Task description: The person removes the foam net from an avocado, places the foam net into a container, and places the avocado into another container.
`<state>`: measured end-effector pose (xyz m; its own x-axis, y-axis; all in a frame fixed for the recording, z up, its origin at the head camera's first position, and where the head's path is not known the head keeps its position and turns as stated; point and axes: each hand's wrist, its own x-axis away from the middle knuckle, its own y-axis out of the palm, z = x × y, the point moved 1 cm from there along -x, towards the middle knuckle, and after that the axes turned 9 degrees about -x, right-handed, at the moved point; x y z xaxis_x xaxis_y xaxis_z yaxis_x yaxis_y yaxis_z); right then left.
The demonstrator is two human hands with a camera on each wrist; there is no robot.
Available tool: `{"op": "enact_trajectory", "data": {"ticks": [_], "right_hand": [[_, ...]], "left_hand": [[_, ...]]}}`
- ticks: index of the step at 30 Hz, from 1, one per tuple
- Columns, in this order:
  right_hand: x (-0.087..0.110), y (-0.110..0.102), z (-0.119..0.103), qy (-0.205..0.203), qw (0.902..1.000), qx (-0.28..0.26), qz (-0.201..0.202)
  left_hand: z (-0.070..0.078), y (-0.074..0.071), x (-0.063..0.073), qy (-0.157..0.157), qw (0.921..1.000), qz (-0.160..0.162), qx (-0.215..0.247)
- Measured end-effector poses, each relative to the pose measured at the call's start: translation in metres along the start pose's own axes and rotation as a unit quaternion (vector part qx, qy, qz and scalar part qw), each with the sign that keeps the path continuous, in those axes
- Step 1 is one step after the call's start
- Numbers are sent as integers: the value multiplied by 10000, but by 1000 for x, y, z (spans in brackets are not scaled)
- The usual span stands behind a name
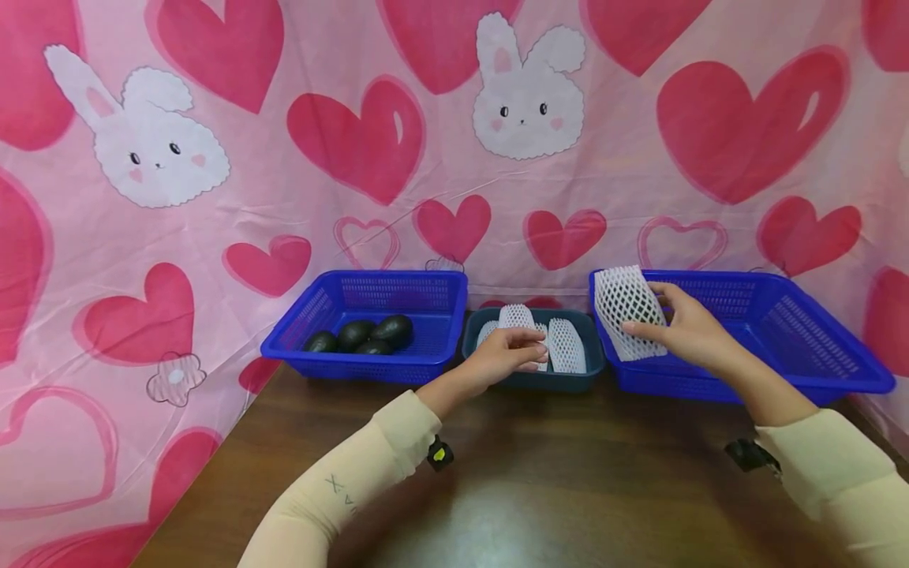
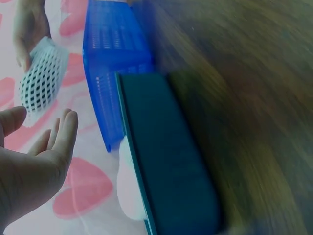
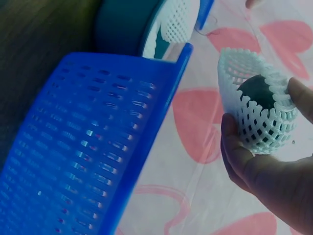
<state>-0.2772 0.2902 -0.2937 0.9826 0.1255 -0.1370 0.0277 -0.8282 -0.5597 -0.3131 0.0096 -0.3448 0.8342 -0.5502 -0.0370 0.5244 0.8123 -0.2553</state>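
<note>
My right hand [image 1: 685,325] grips an avocado in a white foam net sleeve [image 1: 628,312] above the near left corner of the right blue basket [image 1: 753,292]. In the right wrist view the dark avocado [image 3: 257,91] shows through the sleeve's open end. My left hand [image 1: 500,359], fingers apart and holding nothing, hovers over the dark green bin [image 1: 547,381]. Several white foam net sleeves [image 1: 566,347] lie in that bin. The left wrist view shows the left hand's thumb and fingers spread, apart from the sleeve.
A left blue basket [image 1: 362,367] holds several dark avocados [image 1: 393,332]. The baskets and bin stand in a row at the back of the brown wooden table [image 1: 540,473]. Behind them hangs a pink cloth [image 1: 454,173] with hearts and rabbits.
</note>
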Motion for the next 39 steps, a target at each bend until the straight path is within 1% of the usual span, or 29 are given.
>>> {"op": "enact_trajectory", "data": {"ticks": [5, 9, 12, 19, 23, 27, 31, 36, 39], "right_hand": [[2, 9, 1, -203, 9996, -69, -161], [5, 18, 0, -532, 9978, -176, -359], [7, 26, -1, -811, 9953, -141, -508], [9, 46, -2, -1396, 9876, 169, -703], [11, 57, -2, -1609, 9832, 387, -771], [15, 65, -3, -1793, 9778, 680, -844], [17, 73, -3, -1976, 9721, 830, -955], [20, 82, -2, -2260, 9637, 1008, -1005], [22, 88, -2, -2280, 9617, 1059, -1093]], "left_hand": [[-5, -11, 4, 112, 9995, -6, -296], [-9, -19, 8, 158, 9986, 40, -493], [-12, -25, 11, 193, 9979, 44, -611], [-16, -36, 17, 307, 9954, 23, -906], [-18, -40, 21, 455, 9920, 67, -1177], [-20, -44, 23, 517, 9889, 151, -1386], [-24, -49, 27, 695, 9827, 292, -1691], [-28, -52, 33, 944, 9714, 405, -2142], [-30, -53, 38, 1002, 9677, 416, -2276]]}}
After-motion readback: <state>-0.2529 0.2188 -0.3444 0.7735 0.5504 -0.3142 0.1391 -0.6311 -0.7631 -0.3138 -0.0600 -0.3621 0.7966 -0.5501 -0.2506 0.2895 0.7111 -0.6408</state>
